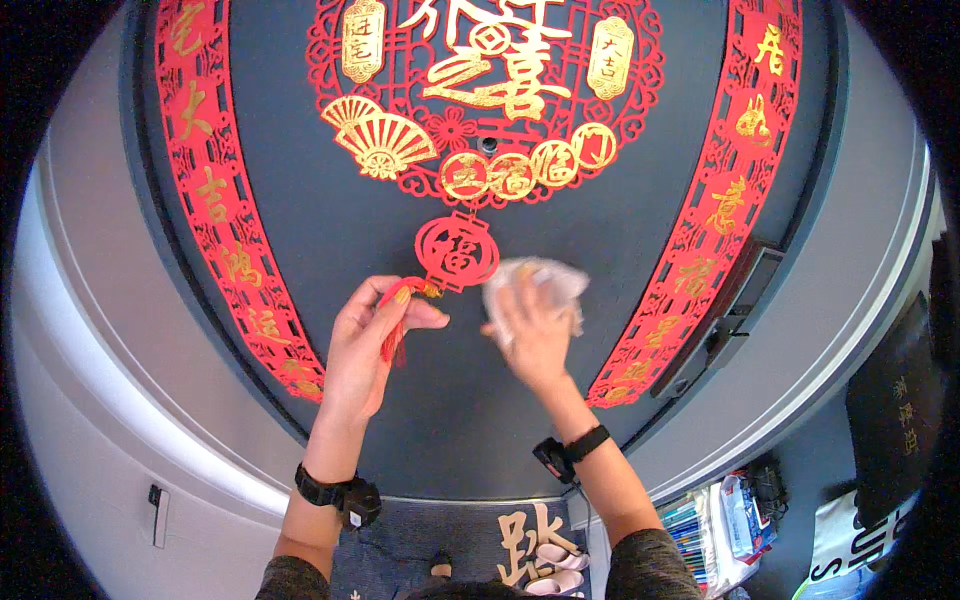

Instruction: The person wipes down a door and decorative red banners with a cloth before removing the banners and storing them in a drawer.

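Two light, soft-looking things: our left hand [362,335] pinches the tassel [393,345], best held high; our right hand [533,328] grips cloth [566,287].

Up close at a dark door [465,420]
Left hand [362,330] has the red tassel [393,346] of a round ornament [457,253] pinched, right hand [533,330] (kinda blurry) is spread over a whitish cloth [562,284].

The left strip [213,190] and the right strip [724,205] are on the door [440,420], with a sign [490,38] between them at the far end. Nearer me is a tag [457,252], right of the tassel [398,350] in my left hand [362,340] and left of the cloth [566,286] under my right hand [534,335].
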`<control>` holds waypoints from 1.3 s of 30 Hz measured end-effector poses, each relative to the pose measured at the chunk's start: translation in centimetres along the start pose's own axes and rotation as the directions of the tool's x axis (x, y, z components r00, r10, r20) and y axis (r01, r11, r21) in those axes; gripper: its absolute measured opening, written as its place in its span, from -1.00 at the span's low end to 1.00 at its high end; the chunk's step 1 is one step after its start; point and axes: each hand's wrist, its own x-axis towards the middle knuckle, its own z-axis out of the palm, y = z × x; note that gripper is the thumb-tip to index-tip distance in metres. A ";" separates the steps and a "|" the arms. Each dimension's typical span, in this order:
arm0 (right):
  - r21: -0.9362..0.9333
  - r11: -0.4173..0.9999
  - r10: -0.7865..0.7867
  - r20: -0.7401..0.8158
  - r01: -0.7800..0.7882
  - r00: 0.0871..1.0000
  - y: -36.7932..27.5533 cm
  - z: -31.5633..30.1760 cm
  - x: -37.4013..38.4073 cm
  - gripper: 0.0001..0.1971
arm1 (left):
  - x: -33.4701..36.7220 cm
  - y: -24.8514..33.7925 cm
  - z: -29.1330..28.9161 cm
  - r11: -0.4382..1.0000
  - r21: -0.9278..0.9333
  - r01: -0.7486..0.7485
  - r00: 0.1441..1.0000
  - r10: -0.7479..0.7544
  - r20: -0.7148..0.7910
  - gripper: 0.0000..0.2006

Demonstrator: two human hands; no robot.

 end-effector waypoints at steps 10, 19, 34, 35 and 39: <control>0.066 0.987 -0.150 0.013 0.149 0.989 1.8 -2.1 0.1 -0.51 | -0.2 3.2 0.8 0.988 -0.069 -0.138 0.989 0.141 0.034 -0.82; 0.249 0.913 -0.332 -0.005 0.323 0.943 -6.2 2.7 0.6 -0.50 | 0.0 4.7 1.9 0.981 -0.068 -0.182 0.978 0.187 0.090 -0.82; 0.126 0.958 0.286 -0.356 -0.258 0.889 -2.6 0.5 2.3 -0.47 | -2.4 6.1 1.6 0.995 0.001 -0.099 0.978 0.097 0.184 -0.82; 0.100 0.966 0.259 -0.346 -0.239 0.902 -3.4 0.5 3.1 -0.47 | -2.3 6.2 1.6 0.995 0.002 -0.098 0.978 0.096 0.186 -0.82; 0.365 0.931 0.033 -0.064 -0.008 0.997 -8.1 -0.1 6.9 -0.65 | -0.9 7.3 1.8 0.993 0.041 -0.112 0.986 0.106 0.129 -0.79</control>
